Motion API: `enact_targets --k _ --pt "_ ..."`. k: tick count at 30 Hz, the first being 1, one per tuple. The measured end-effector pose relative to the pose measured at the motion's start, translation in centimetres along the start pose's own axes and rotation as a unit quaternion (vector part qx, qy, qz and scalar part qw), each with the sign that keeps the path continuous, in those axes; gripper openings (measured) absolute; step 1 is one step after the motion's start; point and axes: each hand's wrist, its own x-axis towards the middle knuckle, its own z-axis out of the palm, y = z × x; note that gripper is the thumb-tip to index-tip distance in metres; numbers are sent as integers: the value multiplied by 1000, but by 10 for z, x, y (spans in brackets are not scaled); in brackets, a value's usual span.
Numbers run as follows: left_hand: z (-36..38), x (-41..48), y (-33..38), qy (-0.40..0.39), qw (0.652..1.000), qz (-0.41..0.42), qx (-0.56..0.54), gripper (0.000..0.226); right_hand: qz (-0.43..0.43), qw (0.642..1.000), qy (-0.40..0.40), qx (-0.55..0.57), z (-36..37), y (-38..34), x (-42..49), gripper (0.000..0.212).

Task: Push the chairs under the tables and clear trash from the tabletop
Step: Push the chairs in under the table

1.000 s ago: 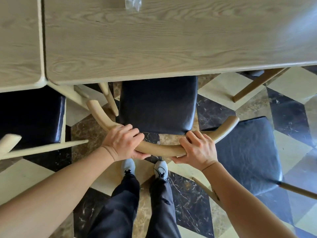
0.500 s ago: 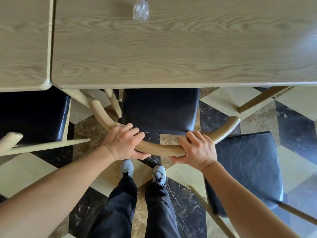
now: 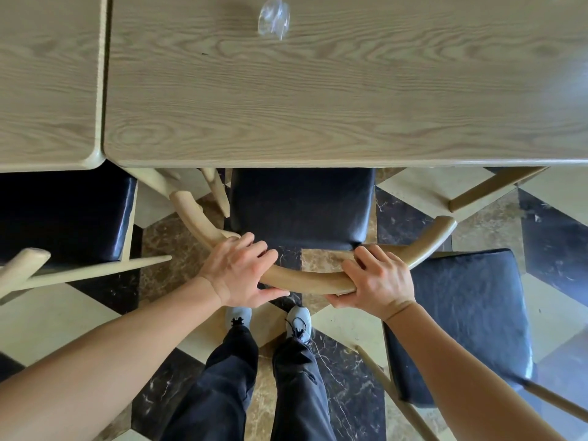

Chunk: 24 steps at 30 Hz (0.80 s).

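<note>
A chair with a black cushion [image 3: 302,205] and a curved wooden backrest [image 3: 305,276] stands in front of me, its seat partly under the light wooden table [image 3: 318,100]. My left hand [image 3: 241,272] grips the backrest left of its middle. My right hand [image 3: 375,280] grips it on the right. A crumpled clear plastic wrapper [image 3: 273,19] lies on the tabletop at the far edge of the view.
A second table [image 3: 47,81] adjoins on the left, with a black-cushioned chair [image 3: 63,214] partly under it. Another black-cushioned chair [image 3: 471,316] stands out from the table at my right. My feet [image 3: 270,319] stand on the checkered marble floor behind the chair.
The chair has slid forward, so more of its seat is under the table. Both hands stayed on the backrest and I stepped closer.
</note>
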Motion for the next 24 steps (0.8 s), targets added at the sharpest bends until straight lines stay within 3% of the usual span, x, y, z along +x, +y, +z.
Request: enact_targets --k 6,15,24 --pt "-7 -4 -11 -3 1000 -26 1 63 -22 1000 -7 15 6 4 26 46" --pt "-3 -5 -15 15 1000 -21 -13 60 -19 999 -36 6 3 5 30 52" --pt "-6 -21 -27 2 999 -27 -19 65 -20 1000 -14 12 9 -17 28 56"
